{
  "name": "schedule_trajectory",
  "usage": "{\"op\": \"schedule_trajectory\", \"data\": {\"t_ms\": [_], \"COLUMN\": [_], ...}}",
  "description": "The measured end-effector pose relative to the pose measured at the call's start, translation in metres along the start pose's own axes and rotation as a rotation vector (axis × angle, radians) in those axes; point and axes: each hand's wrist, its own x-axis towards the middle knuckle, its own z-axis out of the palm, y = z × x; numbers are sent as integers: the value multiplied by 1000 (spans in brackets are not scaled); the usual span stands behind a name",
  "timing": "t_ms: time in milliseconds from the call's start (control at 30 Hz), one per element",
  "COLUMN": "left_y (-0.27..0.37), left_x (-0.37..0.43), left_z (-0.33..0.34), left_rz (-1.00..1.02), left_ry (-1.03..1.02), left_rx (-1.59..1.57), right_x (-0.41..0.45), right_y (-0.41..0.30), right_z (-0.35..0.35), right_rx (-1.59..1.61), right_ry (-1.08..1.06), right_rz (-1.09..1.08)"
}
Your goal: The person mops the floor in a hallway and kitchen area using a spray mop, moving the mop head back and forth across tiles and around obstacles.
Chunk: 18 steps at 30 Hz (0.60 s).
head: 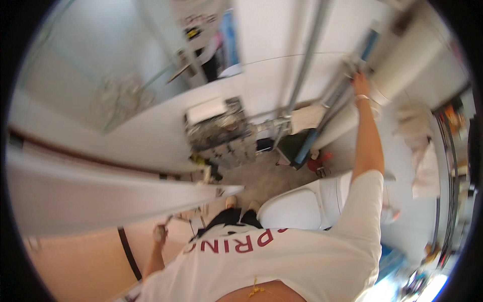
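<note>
My right arm is stretched out to the upper right. My right hand (pixel 361 83) is at the top of a long grey pole-like thing (pixel 337 94), beside a large pale cylinder (pixel 403 60). Blur hides whether its fingers are closed on anything. Low at the left, my left hand (pixel 160 234) is by a pale rounded thing and a thin dark bar (pixel 168 220), perhaps a door handle. I cannot tell whether it grips either one. Between my arms, a white toilet with its lid down (pixel 292 209) stands to the right of my feet (pixel 241 204).
A white door (pixel 113 192) juts in from the left, its edge near my feet. A metal pole (pixel 307 60) rises ahead. Against the far wall are a cluttered container (pixel 219 128) and a dark green item (pixel 298 145). Cloths (pixel 424 158) hang at the right.
</note>
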Motion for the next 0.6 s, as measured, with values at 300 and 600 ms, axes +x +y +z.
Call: {"op": "schedule_trajectory", "data": {"t_ms": [300, 600], "left_y": [-26, -1], "left_x": [24, -22], "left_z": [-190, -190], "left_rz": [112, 110], "left_ry": [283, 132], "left_rx": [-134, -164], "right_x": [-123, -134], "right_y": [-196, -375], "right_z": [-22, -230], "right_rx": [869, 1555], "right_ry": [-41, 198], "right_rz": [741, 640]}}
